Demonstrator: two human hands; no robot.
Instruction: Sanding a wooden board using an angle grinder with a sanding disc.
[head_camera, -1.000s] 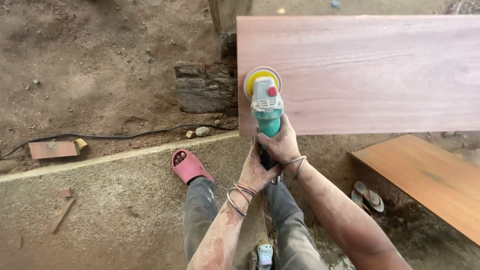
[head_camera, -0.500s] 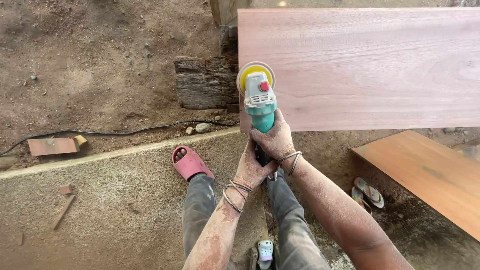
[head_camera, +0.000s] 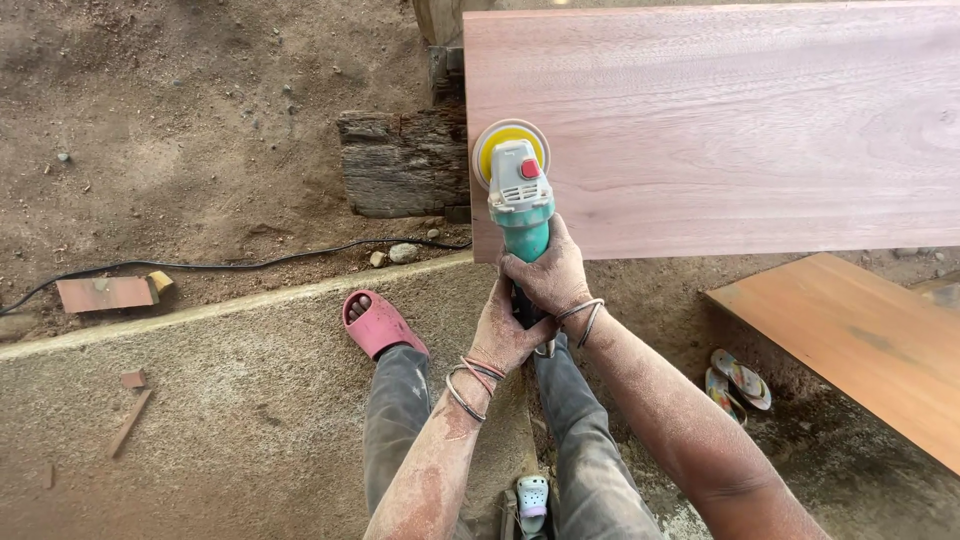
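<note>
Gripping the teal sander, I note both hands clamped on its handle: right hand forward, left hand behind at 7 o'clock. Its yellow disc sits on the reddish plank at the left end. A pink sandal lies at 9 o'clock.

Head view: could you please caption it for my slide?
Both hands grip a teal sander at the wooden board's left edge.

I am viewing through one head-worn camera, looking steeply down from standing height, facing forward over my own arms onto a wooden board close ahead and the dirt floor beyond.
</note>
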